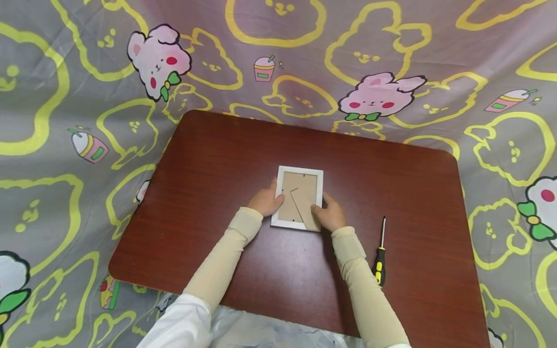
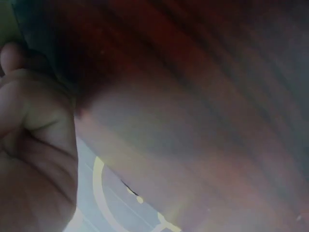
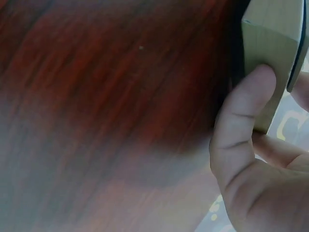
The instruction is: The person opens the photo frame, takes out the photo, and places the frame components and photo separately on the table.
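A white-edged picture frame (image 1: 287,205) has its brown backing board facing up, with a slanted easel leg (image 1: 304,205) across the board. My left hand (image 1: 265,200) grips the frame's left edge, thumb over the front face of the border and fingers beneath. On the opposite side my right hand (image 1: 331,213) holds the lower right edge, its thumb by the easel leg. The right wrist view shows a finger of the right hand (image 3: 241,145) against the pale side of the frame (image 3: 275,46). In the left wrist view, the left hand (image 2: 38,130) fills the left border.
A screwdriver (image 1: 380,256) with a black and yellow handle lies on the dark red-brown table (image 1: 209,159), right of my right forearm. Patterned cloth (image 1: 300,63) with cartoon animals hangs around the table's back and sides.
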`<state>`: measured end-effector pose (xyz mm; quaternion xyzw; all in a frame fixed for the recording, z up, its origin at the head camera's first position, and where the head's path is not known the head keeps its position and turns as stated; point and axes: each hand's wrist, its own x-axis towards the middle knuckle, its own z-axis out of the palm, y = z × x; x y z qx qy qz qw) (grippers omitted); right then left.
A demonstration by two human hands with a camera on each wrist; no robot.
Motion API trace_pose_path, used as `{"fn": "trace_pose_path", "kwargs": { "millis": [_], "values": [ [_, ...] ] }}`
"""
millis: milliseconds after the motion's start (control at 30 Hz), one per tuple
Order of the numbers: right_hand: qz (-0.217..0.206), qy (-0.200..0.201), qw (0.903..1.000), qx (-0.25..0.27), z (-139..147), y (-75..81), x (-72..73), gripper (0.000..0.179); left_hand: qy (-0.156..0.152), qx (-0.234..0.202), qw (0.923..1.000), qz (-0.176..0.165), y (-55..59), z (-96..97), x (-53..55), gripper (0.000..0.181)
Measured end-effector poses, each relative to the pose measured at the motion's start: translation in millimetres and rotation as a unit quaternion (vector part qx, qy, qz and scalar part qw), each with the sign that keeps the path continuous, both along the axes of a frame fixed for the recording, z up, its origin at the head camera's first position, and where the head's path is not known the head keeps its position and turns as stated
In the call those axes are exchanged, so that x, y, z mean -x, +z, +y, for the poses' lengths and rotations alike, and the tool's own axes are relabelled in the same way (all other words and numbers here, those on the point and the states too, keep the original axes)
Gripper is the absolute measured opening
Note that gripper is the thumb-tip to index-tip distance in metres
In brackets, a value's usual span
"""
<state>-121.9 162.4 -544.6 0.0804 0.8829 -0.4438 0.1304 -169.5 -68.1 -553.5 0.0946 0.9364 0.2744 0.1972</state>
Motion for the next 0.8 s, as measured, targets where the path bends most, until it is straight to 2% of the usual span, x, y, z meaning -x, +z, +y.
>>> {"fn": "trace_pose_path", "kwargs": {
  "millis": [300,500,633,700,800],
  "values": [
    [-0.015,0.0,0.9991,-0.04,-2.3,1.1,-0.2,0.07,0.008,0.018,0.9997,-0.017,-0.5,5.6,1.1,0.077],
    [-0.015,-0.005,0.9988,-0.046,-3.0,-0.2,-1.1,0.07,0.011,0.016,0.9993,-0.033,-1.5,5.2,1.8,0.079],
    [-0.021,0.002,0.9989,-0.041,-0.6,-0.4,-2.2,0.071,0.002,0.01,0.9991,-0.04,0.7,2.1,1.1,0.081],
    [-0.023,0.005,0.999,-0.038,2.8,-0.1,-3.3,0.071,-0.003,0.009,0.9993,-0.037,2.7,-0.1,0.7,0.081],
    [-0.022,0.006,0.999,-0.038,10.7,0.9,-6.5,0.071,-0.013,0.017,0.9997,-0.013,6.1,-3.9,0.5,0.08]
  ]
}}
